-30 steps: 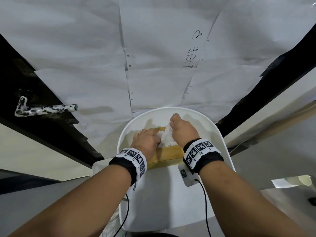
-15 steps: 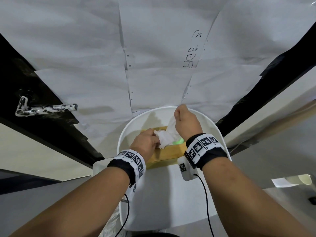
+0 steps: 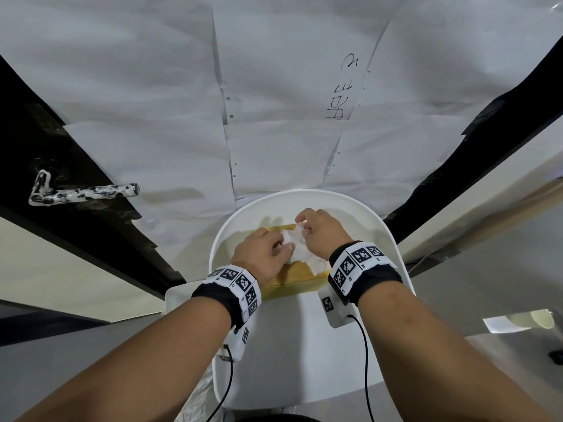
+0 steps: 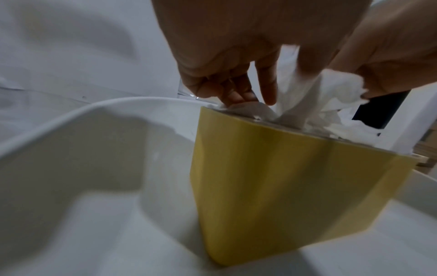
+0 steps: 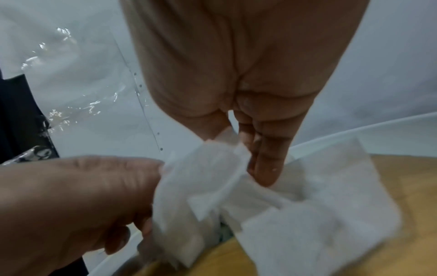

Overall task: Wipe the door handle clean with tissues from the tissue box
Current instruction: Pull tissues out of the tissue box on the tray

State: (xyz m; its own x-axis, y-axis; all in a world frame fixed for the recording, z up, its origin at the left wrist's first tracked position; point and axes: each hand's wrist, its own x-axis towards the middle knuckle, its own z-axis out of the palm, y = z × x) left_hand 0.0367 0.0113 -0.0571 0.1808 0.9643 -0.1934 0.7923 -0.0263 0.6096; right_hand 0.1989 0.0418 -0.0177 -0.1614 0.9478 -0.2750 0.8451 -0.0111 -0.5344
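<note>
Tissues (image 3: 300,254) bunch atop the yellow tissue box (image 3: 292,277) on our white chair (image 3: 304,345); our left hand (image 3: 260,255) and right hand (image 3: 320,233) pinch them. Next we pull one free for the smeared door handle (image 3: 82,193), well left.

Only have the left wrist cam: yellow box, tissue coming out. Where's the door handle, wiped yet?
Observer: Head view shows the door handle far left of the tissue box, smeared with white, no hand near it.
Operator: Who's got the tissue?
Observer: Right wrist view: the right hand pinches the tissue between thumb and fingers, and the left hand curls its fingers on the same wad.
Operator: What's the box on?
Observer: Head view: it stands on the seat of a white chair.
</note>
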